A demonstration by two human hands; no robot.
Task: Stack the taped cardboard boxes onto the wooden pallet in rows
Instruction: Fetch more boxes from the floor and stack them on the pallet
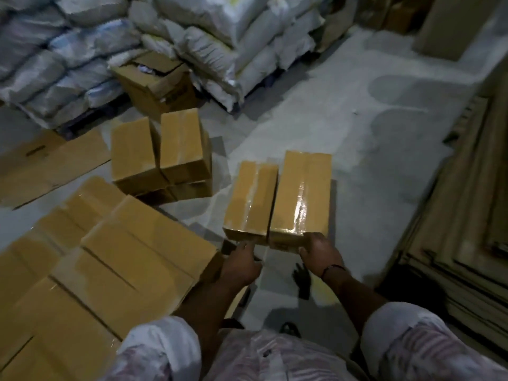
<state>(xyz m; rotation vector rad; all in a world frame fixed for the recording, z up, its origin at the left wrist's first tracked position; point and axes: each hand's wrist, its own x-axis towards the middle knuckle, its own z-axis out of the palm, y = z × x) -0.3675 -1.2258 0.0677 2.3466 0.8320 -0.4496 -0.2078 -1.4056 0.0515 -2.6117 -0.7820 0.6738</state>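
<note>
Gripping the near end of the right taped box (302, 193), the right hand (320, 255) curls its fingers round it — the left hand (242, 264) touches the left taped box (251, 199), whether grasping I cannot tell.

White shirt (275, 358), faint reddish stripes; sleeves (159, 350) rolled to elbows; dark wristband (334, 268) on right.

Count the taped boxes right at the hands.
2, side by side: left box touched by the left hand, right box held by the right hand. Further left stand other taped boxes.
</note>
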